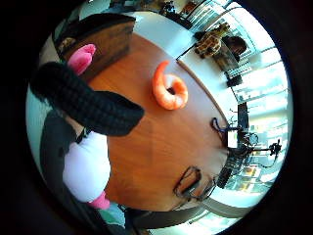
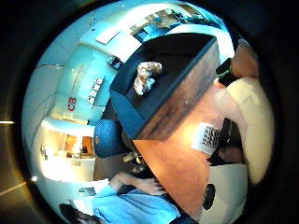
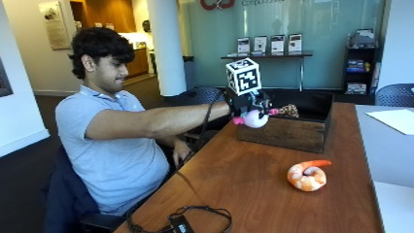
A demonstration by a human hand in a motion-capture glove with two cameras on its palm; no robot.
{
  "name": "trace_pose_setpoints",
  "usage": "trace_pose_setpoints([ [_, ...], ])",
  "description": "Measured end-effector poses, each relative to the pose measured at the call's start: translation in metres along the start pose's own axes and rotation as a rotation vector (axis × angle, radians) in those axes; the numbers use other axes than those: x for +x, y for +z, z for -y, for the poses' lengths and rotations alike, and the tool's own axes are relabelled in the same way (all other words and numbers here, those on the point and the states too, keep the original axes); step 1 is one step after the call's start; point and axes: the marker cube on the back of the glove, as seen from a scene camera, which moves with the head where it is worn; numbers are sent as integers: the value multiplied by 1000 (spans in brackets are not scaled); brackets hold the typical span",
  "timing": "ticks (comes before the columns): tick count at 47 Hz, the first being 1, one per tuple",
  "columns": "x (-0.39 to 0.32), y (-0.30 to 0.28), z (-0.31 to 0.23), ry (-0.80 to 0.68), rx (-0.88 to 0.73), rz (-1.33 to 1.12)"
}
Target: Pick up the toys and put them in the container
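Note:
My gloved right hand (image 3: 249,103) grips a white and pink plush toy (image 3: 255,118) in the air, just in front of the near left corner of the dark wooden container (image 3: 288,131). The toy (image 1: 87,164) fills part of the little finger side palm view, with a gloved finger (image 1: 85,100) curled over it. A small brown toy (image 2: 146,77) lies inside the container (image 2: 180,100). An orange shrimp toy (image 3: 307,175) lies on the wooden table (image 3: 259,194), nearer than the container; it also shows as the shrimp (image 1: 169,91) on the tabletop.
A black cable coil (image 3: 194,218) and a small device lie at the table's near edge. A white sheet (image 3: 392,119) lies on the adjoining table at the right. The person's bare left arm is below the table edge.

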Motion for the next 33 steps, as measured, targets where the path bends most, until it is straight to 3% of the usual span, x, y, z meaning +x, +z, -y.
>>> trace_pose_setpoints([
  [7, -26, -54, 28, -22, 64, -7],
  [14, -62, -73, 58, -72, 68, -59],
  [24, -120, -52, 99, -155, 32, -59],
  [33, -137, -23, 117, -143, -28, -19],
])
